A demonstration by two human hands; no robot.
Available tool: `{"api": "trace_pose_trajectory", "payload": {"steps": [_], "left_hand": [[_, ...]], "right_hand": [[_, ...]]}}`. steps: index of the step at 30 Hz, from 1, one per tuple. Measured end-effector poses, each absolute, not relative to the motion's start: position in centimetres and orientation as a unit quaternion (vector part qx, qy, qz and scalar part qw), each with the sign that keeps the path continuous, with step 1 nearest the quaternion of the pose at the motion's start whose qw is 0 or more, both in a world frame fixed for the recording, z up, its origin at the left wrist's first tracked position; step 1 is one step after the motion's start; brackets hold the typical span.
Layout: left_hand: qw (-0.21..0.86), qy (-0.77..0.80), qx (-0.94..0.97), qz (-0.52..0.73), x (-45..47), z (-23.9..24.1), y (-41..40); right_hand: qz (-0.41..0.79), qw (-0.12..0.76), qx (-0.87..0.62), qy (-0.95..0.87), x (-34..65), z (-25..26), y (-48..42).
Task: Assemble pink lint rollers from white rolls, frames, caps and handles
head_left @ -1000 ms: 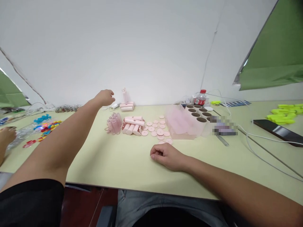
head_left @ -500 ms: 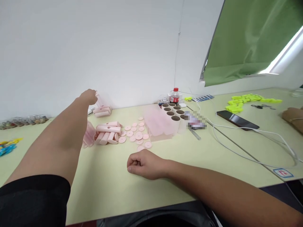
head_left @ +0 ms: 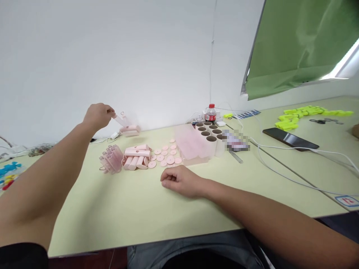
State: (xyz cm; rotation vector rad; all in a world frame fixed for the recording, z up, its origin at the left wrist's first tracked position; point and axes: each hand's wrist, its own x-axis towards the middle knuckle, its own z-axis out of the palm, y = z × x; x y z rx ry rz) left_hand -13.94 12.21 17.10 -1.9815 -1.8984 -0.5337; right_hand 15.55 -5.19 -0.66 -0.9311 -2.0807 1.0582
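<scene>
My left hand (head_left: 98, 116) reaches to the back by the wall, its fingers pinched on the end of a translucent pink tube (head_left: 121, 120). Just beneath lies an opaque pink tube (head_left: 130, 130). My right hand (head_left: 182, 182) rests on the table with curled fingers; whether anything is inside the curl I cannot see. Beyond it several pink discs (head_left: 170, 160) are scattered. To their left stand a stack of pink tubes (head_left: 137, 158) and a cluster of translucent pink tubes (head_left: 111, 160).
A pink translucent sheet (head_left: 193, 144) lies beside open cardboard tubes (head_left: 211, 138). Behind them is a cola bottle (head_left: 211, 114). On the right are a phone (head_left: 290, 139), a white cable (head_left: 280, 151) and neon yellow strips (head_left: 304, 114). Colourful small pieces (head_left: 9, 173) lie far left.
The view has swung left, so the table's things appear further right. My left arm no longer covers the translucent tube cluster. My right hand stays resting on the table.
</scene>
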Motion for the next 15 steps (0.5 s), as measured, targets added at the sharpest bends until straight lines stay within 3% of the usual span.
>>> {"api": "trace_pose_trajectory", "payload": {"steps": [5, 8, 12, 15], "left_hand": [[0.087, -0.55, -0.678, -0.48, -11.2, 18.0, 4.5], [0.027, -0.481, -0.659, -0.578, -9.1, 16.1, 0.1], [-0.106, -0.466, -0.645, -0.596, -7.1, 11.8, -3.3], [-0.088, -0.455, -0.693, -0.552, -6.7, 9.0, -4.1]], "right_hand": [[0.374, 0.472, -0.391, -0.696, 16.8, 0.7, -4.3], [0.329, 0.557, -0.404, -0.647, 17.9, 2.0, -4.1], [0.265, 0.622, -0.351, -0.648, 19.3, 3.3, -4.2], [0.267, 0.637, -0.325, -0.646, 19.8, 3.9, -4.6]]}}
